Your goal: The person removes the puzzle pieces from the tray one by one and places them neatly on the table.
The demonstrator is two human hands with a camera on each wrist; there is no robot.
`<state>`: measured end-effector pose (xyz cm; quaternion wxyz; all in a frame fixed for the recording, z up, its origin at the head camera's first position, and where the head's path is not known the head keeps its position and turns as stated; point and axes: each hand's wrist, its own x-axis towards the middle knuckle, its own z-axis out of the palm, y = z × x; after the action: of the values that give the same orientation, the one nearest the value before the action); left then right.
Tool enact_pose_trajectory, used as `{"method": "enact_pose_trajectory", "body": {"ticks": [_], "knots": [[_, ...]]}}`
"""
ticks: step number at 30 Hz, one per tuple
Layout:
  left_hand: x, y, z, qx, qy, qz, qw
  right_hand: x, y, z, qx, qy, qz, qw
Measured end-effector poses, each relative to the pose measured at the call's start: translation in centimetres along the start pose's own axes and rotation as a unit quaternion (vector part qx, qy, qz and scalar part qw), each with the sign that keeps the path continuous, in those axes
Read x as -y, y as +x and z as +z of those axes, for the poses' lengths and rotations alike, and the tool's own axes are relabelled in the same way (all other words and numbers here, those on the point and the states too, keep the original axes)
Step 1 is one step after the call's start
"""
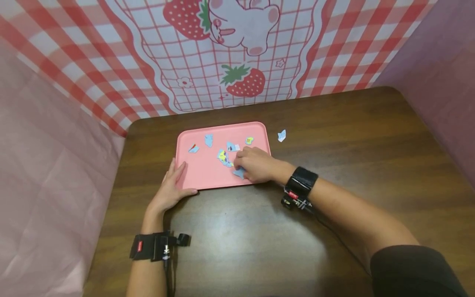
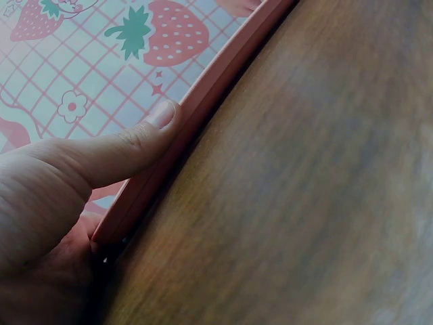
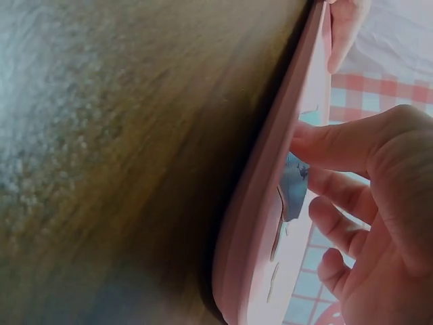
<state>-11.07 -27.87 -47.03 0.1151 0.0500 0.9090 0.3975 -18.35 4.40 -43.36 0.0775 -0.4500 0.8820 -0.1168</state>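
— Anything to mind on the pink tray (image 1: 202, 176)?
— Torn and scattered inside: a red-marked paper bit (image 1: 193, 149) toward the left, a plain blue bit (image 1: 209, 140) near the far rim, a yellow-and-orange bit (image 1: 249, 140) toward the far right corner, a yellow-patched bit (image 1: 223, 158) around the middle.
— And the right hand (image 1: 256, 164)?
— Pinching a blue paper scrap (image 3: 293, 188) between thumb and finger, at the tray's near right part. Forearm (image 1: 345, 210) and wrist strap (image 1: 303, 181) in the way beside that corner.
— The left hand (image 1: 171, 185)?
— Spread around the near left corner, thumb along the near rim, fingers extended at the left one.
— Edges and room?
— Strawberry-print cloth (image 1: 185, 97) close behind the worktop (image 1: 363, 140), pink cloth (image 1: 48, 173) along its left. Broad wood in front and to the right, with a stray bit (image 1: 282, 135) just off the tray's right rim.
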Motion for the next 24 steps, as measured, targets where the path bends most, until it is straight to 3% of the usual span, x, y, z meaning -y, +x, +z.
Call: {"method": "enact_pose_trajectory", "body": {"ticks": [13, 19, 24], "knots": [[-1.0, 1.6, 0.4, -0.012, 0.000, 0.034, 0.9994, -1.1, -0.7, -1.3, -0.040, 0.004, 0.024, 0.9989], [-1.1, 1.2, 0.6, -0.011, -0.004, 0.037, 0.9992, -0.9, -1.2, -1.2, -0.038, 0.079, 0.064, 0.9941], [-0.8, 0.3, 0.6, -0.020, -0.012, 0.037, 0.9990, -0.4, -1.5, -0.9, -0.062, 0.163, 0.077, 0.9816]]}}
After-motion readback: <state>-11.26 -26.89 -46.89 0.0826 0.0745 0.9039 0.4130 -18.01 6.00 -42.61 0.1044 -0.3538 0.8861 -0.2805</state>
